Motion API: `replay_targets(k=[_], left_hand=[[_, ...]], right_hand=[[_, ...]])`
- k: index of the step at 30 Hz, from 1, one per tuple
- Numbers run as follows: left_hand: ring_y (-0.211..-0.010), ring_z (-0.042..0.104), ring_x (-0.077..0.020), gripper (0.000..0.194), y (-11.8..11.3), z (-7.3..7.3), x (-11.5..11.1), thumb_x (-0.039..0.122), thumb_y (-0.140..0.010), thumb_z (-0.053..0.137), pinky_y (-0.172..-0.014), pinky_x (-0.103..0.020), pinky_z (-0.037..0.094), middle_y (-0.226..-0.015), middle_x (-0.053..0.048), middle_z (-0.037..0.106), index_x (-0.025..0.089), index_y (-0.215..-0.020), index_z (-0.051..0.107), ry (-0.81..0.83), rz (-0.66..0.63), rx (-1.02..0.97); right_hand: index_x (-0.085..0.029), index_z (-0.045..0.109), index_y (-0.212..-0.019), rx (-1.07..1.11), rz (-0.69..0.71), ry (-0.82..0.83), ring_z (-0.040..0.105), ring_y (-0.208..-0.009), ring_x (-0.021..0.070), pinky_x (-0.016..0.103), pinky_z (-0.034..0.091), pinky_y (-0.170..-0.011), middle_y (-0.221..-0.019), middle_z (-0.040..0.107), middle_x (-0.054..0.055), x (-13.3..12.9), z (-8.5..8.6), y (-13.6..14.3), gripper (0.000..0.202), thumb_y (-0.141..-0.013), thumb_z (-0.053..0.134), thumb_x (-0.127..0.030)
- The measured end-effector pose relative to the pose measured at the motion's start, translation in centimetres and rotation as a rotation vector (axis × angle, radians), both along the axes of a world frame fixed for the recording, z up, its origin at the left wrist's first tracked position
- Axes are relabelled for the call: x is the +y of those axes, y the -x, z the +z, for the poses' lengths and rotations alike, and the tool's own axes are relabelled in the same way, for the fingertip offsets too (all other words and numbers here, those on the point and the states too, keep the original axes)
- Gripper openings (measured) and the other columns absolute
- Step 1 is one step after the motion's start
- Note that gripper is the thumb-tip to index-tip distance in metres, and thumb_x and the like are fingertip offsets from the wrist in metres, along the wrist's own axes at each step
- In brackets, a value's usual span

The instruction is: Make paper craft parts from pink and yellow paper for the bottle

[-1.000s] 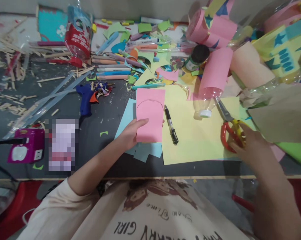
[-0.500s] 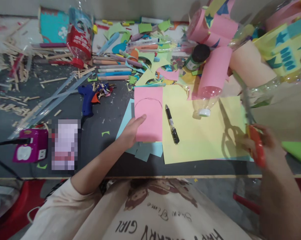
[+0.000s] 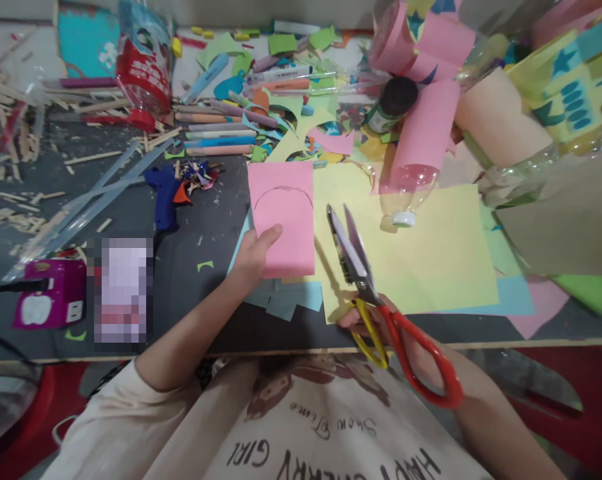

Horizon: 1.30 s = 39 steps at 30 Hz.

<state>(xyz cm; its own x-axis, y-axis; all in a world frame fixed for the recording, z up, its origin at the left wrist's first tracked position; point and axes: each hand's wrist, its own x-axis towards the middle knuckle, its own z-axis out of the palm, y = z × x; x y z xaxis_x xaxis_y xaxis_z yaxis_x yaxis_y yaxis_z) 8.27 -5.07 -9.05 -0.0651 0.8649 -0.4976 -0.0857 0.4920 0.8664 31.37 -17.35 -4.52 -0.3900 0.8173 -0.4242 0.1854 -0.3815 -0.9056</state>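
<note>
My left hand (image 3: 255, 255) grips a pink sheet of paper (image 3: 288, 247) by its left edge, thumb on top. A dark curved line is drawn across the sheet's upper part. In my right hand (image 3: 365, 320) is a pair of scissors (image 3: 368, 287) with one red and one yellow handle. Their blades are parted and point up and away, to the right of the pink sheet and apart from it. Partly behind the blades, a black pen (image 3: 337, 230) lies on a large yellow sheet (image 3: 431, 260). Blue paper (image 3: 305, 300) shows under the pink sheet.
Left of the papers lie a blue glue gun (image 3: 165, 197), a purple box (image 3: 51, 293) and a blurred-out phone-like object (image 3: 124, 290). Pens (image 3: 221, 141), paper scraps and wooden sticks spread along the back. A pink-wrapped bottle (image 3: 425, 133) and a black-lidded jar (image 3: 393, 103) stand out at right.
My right hand has brought the scissors left from the right side, and their blades now stand apart beside the pink sheet. The left hand keeps its hold, the sheet slightly raised.
</note>
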Motion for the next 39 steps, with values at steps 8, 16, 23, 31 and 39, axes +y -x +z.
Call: replay_targets(k=[8, 16, 23, 31, 39], left_hand=[[-0.072, 0.063, -0.0217, 0.032, -0.2, 0.6, -0.1, 0.049, -0.059, 0.069, -0.064, -0.031, 0.052, -0.066, -0.001, 0.062, 0.02, -0.065, 0.057, 0.025, 0.089, 0.024], [-0.087, 0.061, -0.0266, 0.031, 0.0, 0.8, -0.5, 0.047, -0.062, 0.07, -0.082, -0.035, 0.051, -0.065, -0.001, 0.057, 0.022, -0.062, 0.053, 0.119, 0.001, 0.053], [-0.081, 0.06, -0.0241, 0.034, 0.1, 0.6, -0.5, 0.048, -0.059, 0.073, -0.079, -0.036, 0.049, -0.065, 0.0, 0.054, 0.022, -0.062, 0.051, 0.153, 0.029, 0.075], [-0.081, 0.062, -0.0245, 0.035, 0.1, 0.4, -0.6, 0.047, -0.06, 0.075, -0.076, -0.035, 0.051, -0.067, 0.001, 0.057, 0.022, -0.065, 0.052, 0.184, 0.025, 0.095], [-0.089, 0.06, -0.0264, 0.037, 0.0, 0.5, -0.6, 0.048, -0.059, 0.074, -0.085, -0.038, 0.047, -0.07, 0.0, 0.054, 0.023, -0.064, 0.048, 0.172, 0.058, 0.104]], right_hand=[[-0.024, 0.048, -0.108, 0.079, -0.205, 0.235, 0.048, -0.05, 0.0094, 0.025, 0.041, -0.047, -0.075, 0.051, -0.003, 0.9, -0.6, 3.5, 0.052, -0.084, 0.053, -0.069], [-0.025, 0.047, -0.111, 0.136, -0.181, 0.177, 0.044, -0.047, 0.009, 0.024, 0.035, -0.042, -0.07, 0.047, -0.005, 1.4, -1.3, 4.1, 0.05, -0.088, 0.046, -0.07], [-0.025, 0.049, -0.11, 0.192, -0.209, 0.122, 0.043, -0.048, 0.006, 0.021, 0.034, -0.041, -0.076, 0.047, -0.004, 1.4, -2.0, 4.6, 0.048, -0.091, 0.041, -0.069], [-0.025, 0.044, -0.12, 0.163, -0.24, 0.149, 0.04, -0.043, 0.005, 0.024, 0.031, -0.04, -0.078, 0.053, -0.003, 1.9, -1.8, 4.8, 0.062, -0.085, 0.045, -0.075], [-0.027, 0.044, -0.118, 0.157, -0.24, 0.159, 0.041, -0.044, 0.0067, 0.023, 0.03, -0.04, -0.072, 0.053, -0.004, 1.7, -1.9, 4.8, 0.059, -0.084, 0.046, -0.075]])
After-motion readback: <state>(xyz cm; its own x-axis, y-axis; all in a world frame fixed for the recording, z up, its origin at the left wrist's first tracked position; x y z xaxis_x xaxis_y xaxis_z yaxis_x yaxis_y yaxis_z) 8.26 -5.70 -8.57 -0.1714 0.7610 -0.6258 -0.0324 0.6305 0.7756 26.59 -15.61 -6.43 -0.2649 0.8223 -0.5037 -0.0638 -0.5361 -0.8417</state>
